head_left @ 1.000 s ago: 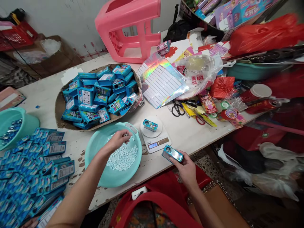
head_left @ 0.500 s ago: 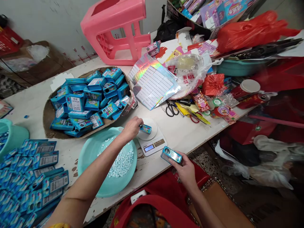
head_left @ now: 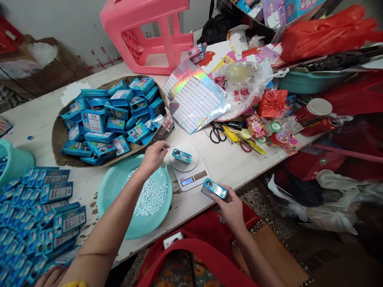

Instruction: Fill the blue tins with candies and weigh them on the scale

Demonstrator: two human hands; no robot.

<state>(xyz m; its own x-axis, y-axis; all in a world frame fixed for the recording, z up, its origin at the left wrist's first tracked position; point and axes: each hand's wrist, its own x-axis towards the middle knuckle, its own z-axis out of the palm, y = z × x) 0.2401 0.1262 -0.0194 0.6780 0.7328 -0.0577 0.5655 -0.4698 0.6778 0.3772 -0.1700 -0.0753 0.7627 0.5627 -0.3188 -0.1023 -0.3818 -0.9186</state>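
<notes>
My left hand point(head_left: 154, 158) hovers over the far rim of the turquoise basin point(head_left: 103, 207), empty, with thumb and fingers apart. Beside it, a small blue tin with a printed label point(head_left: 182, 156) lies on the round plate of a white kitchen scale point(head_left: 195, 178); the display is lit but I cannot read it. In my right hand point(head_left: 231, 207) is another blue tin point(head_left: 214, 188), its silvery face and a round opening turned up, in front of the scale. Small pale blue candies point(head_left: 152, 198) lie in the basin.
A cut-down cardboard box point(head_left: 56, 147) holds many blue packets. Rows of blue packets point(head_left: 38, 223) fill the lower left, where part of a hand point(head_left: 52, 277) shows at the edge. Scissors point(head_left: 217, 133), holographic sticker sheets point(head_left: 196, 95) and a pink stool point(head_left: 143, 36) occupy the back.
My left hand has let go of the tin on the scale and drawn back to the left. My right hand still holds its tin, almost unmoved. The view has shifted slightly.
</notes>
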